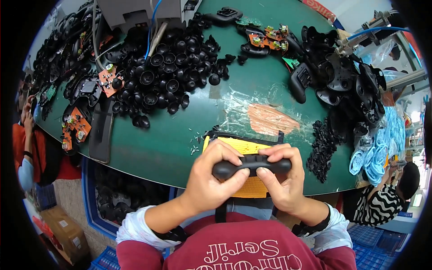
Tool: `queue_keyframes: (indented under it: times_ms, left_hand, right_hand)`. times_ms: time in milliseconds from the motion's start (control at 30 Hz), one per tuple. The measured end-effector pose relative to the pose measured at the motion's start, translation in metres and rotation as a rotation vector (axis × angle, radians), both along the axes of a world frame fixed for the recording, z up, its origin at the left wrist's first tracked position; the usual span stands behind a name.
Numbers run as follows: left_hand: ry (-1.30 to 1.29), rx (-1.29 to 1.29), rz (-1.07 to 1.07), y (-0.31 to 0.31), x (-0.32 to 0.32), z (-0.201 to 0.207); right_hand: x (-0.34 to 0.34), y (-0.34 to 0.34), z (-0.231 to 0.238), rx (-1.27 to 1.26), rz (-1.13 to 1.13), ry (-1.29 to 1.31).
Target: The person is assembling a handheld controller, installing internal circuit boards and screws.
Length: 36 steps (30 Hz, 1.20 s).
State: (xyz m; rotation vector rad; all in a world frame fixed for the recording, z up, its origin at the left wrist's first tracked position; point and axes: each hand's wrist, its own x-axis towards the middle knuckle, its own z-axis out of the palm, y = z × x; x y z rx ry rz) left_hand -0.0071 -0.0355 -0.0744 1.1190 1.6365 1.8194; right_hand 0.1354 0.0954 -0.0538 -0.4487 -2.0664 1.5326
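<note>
A black game controller [252,163] is held edge-on between both hands, just above the near table edge. My left hand [207,173] closes round its left end, with fingers on the far side and the thumb pressing the near face. Gripping the right end the same way is my right hand [287,180]. Both thumbs nearly meet at the middle of the controller. Beneath lies a yellow textured pad [240,144] with black edging, partly covered by the hands. The underside of the controller is hidden.
Black cup-shaped caps [168,67] are heaped at back left, near a dark phone [101,130]. Controller shells [342,76], small black parts [321,153] and light blue cords [375,155] crowd the right. Orange circuit boards [270,39] lie farther back. People sit on both sides.
</note>
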Motion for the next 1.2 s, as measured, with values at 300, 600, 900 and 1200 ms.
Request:
queue_keyframes:
  times_ms: [300,600,900,1200]
  left_hand:
    - [0.716,-0.731,-0.724,-0.093,-0.113,0.119]
    - [0.143,-0.525,-0.331,-0.112,-0.116,0.081]
    - [0.298,-0.287,0.313,-0.187,-0.144,0.107]
    - [-0.764,-0.159,0.000,-0.139,-0.093,0.038]
  right_hand:
    - [-0.103,0.092,0.029,0.888,-0.043,-0.112]
    - [-0.226,0.146,-0.047,1.033,-0.484,-0.283]
    - [-0.183,0.130,0.021,1.110,-0.536,0.114]
    - [-0.119,0.022,0.069,0.687,-0.133,0.479]
